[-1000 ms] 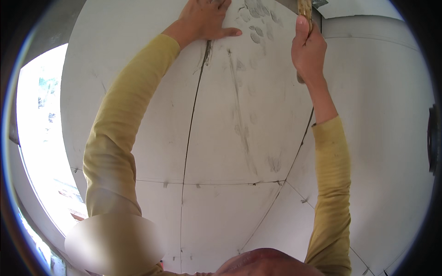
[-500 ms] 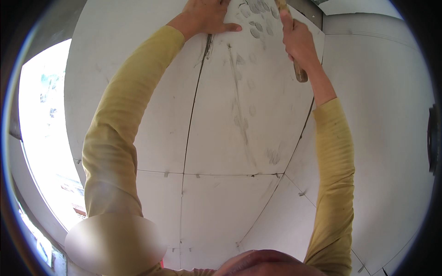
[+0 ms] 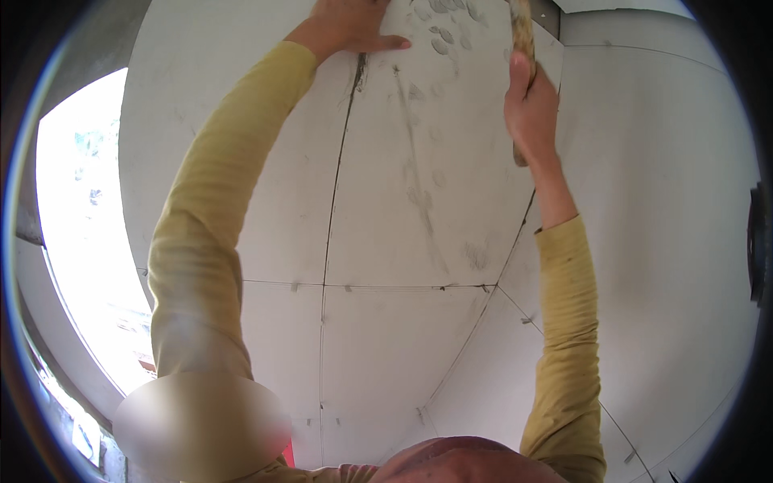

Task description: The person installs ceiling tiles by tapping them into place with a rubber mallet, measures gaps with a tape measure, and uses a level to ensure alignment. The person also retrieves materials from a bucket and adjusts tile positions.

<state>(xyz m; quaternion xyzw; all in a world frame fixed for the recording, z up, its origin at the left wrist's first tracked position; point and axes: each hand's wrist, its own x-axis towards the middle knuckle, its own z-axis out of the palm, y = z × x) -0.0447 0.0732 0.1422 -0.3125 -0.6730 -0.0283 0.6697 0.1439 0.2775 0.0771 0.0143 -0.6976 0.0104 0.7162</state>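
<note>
Near the top edge, my left hand lies on a large pale tile, its thumb stretched out to the side. The upper fingers of that hand run out of view. My right hand is wrapped around a worn wooden handle, which stands nearly upright. The handle's far end is cut off by the picture's edge, so the kind of tool cannot be told. Its butt sticks out below my fist. Between the two hands, dark grey smudges mark the tile's face.
Narrow dark joints separate the tiles, with small grey spacers along them. Another pale tiled surface meets this one on the right. At the left is a bright opening. A dark round object sits at the far right.
My right hand has drawn lower in the picture and slightly right, and the handle has swung from slanted to nearly upright. My left hand stays on the tile; the view has shifted a little.
</note>
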